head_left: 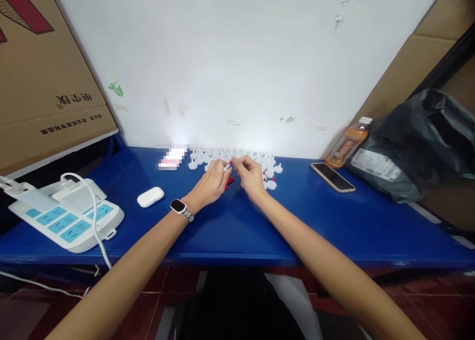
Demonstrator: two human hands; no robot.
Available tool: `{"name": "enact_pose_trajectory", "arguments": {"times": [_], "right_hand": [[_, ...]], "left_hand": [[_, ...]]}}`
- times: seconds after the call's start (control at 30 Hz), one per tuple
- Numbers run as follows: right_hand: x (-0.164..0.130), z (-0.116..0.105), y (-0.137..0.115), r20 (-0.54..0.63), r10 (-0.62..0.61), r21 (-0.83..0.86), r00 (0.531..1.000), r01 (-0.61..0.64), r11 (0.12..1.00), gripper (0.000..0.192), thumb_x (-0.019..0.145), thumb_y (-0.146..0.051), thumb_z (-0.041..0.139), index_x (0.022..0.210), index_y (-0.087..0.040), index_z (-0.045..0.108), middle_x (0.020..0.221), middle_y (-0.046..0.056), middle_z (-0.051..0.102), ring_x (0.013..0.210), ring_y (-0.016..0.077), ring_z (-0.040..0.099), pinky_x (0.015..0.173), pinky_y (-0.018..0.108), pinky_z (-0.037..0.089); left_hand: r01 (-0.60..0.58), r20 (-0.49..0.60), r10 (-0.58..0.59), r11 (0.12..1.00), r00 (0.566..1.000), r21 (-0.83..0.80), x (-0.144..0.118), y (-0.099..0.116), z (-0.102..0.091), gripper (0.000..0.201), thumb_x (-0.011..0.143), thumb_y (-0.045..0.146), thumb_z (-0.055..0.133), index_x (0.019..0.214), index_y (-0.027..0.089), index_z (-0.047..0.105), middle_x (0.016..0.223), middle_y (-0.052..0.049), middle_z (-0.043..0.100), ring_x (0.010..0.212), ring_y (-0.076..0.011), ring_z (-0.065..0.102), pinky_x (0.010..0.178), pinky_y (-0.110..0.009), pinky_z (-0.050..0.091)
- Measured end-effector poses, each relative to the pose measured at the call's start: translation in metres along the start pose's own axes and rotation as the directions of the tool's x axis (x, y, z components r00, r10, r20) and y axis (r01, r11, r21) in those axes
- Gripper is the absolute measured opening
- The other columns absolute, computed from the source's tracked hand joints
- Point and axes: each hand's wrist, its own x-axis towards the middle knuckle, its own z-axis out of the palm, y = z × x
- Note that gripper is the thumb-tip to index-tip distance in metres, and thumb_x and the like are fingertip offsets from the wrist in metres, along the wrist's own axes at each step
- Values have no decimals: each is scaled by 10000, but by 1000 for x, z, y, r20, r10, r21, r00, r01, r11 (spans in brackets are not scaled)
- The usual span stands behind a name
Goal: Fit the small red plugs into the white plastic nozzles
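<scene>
My left hand (213,182) is closed around a white plastic nozzle cap (226,167), most of it hidden by the fingers. A small red tip cap (230,162) shows at the nozzle's end, where the fingertips of my right hand (251,175) pinch it. Just below the hands lies a little pile of red tip caps (230,182). Behind them, many white nozzle caps (200,158) stand in a spread along the wall. Beside my right hand are several white caps with red tips, among them one upright nozzle cap (272,184).
On the blue table (311,226) are a white earbud case (150,197) and a power strip (70,223) with cables at left. To the right lie a phone (333,176), a drink bottle (348,144) and a dark plastic bag (404,142). A white wall (237,58) rises behind.
</scene>
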Motion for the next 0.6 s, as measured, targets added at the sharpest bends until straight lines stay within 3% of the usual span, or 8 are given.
{"name": "enact_pose_trajectory", "arguments": {"times": [0.17, 0.27, 0.4, 0.5, 0.6], "right_hand": [[10, -8, 2, 121, 133, 49, 984, -140, 989, 377, 683, -525, 789, 775, -197, 628, 660, -20, 633, 580, 115, 517, 574, 258, 421], [17, -16, 2, 183, 172, -14, 968, -173, 985, 347, 698, -496, 777, 793, -191, 643, 671, -2, 658, 591, 130, 554, 575, 267, 427], [26, -27, 4, 138, 40, -267, 990, -2, 964, 204, 794, -390, 695, 818, -190, 664, 747, 26, 701, 684, 162, 610, 649, 292, 460], [33, -30, 10, 151, -30, -536, 988, 107, 838, 99, 826, -278, 641, 841, -196, 697, 790, 27, 723, 757, 179, 634, 740, 316, 465], [36, -28, 16, 212, -12, -699, 977, 160, 697, 109, 840, -228, 615, 862, -205, 720, 832, 26, 747, 810, 196, 643, 841, 358, 435]], "left_hand": [[-29, 32, 27, 998, 999, 54, 0, 0, -4, 326, 1058, 418, 305, 1188, 174, 478, 1067, -121, 551, 1011, -265, 544, 891, -449, 494], [-33, 23, 31, 998, 999, 60, 0, -3, -6, 342, 1043, 438, 363, 1237, 182, 482, 1111, -122, 565, 1062, -273, 546, 924, -453, 491], [22, -24, -22, 1000, 999, 11, 1, -14, -11, 352, 1029, 411, 410, 1294, 190, 480, 1145, -109, 589, 1107, -258, 554, 965, -429, 479], [80, -21, -80, 997, 997, 13, 2, -27, -17, 268, 1023, 355, 397, 1148, 205, 580, 1101, -89, 617, 1079, -245, 572, 933, -408, 480], [141, 12, -142, 990, 990, 29, 2, -39, -22, 232, 996, 342, 432, 1006, 207, 621, 1033, -76, 647, 993, -235, 597, 868, -390, 484]]}}
